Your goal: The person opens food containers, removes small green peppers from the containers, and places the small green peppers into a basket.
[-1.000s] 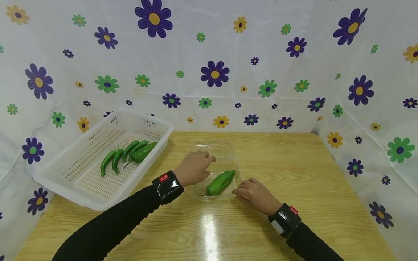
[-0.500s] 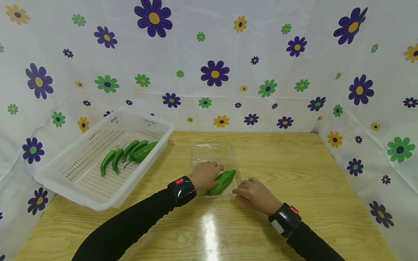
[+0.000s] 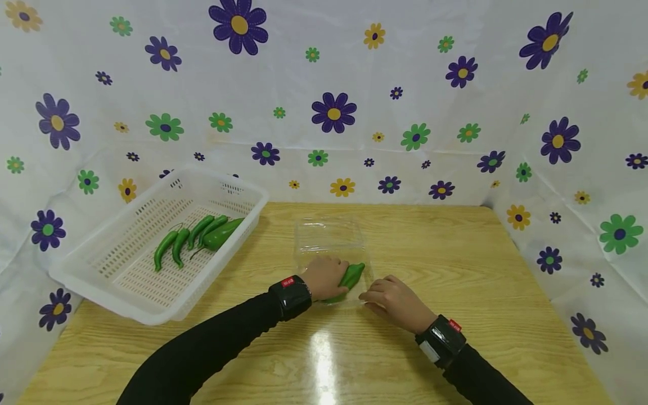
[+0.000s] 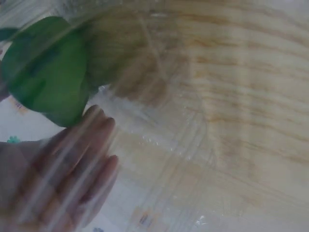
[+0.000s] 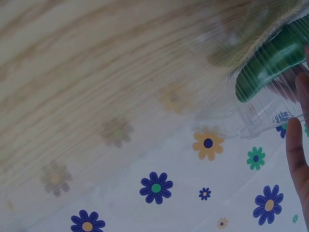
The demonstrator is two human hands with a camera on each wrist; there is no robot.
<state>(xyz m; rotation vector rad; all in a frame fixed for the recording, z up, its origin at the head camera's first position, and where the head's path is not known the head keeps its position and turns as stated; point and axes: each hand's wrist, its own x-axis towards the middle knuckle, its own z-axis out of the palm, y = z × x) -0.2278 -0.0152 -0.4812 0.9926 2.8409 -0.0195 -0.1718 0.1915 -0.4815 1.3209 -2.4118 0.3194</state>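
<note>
A clear plastic clamshell box (image 3: 329,232) stands on the wooden table with its lid folded back. Inside it lies a large green pepper (image 3: 353,274), partly covered by my left hand (image 3: 325,278), which grips it from above. The left wrist view shows the pepper (image 4: 53,67) through clear plastic, beside curled fingers (image 4: 99,179). At the box's near right edge my right hand (image 3: 392,302) pinches the rim between thumb and fingers. In the right wrist view, the pepper (image 5: 270,63) shows behind the box wall, near the right fingers (image 5: 295,145).
A white perforated basket (image 3: 101,291) stands at the left, holding several slim green chilies (image 3: 165,247) and another large pepper (image 3: 219,236). The table (image 3: 445,247) is wood-grained. A flower-patterned cloth (image 3: 288,73) hangs behind it and at both sides.
My left hand has moved right and down from above the box onto the green pepper and now grips it. The right hand has stayed at the box's edge.
</note>
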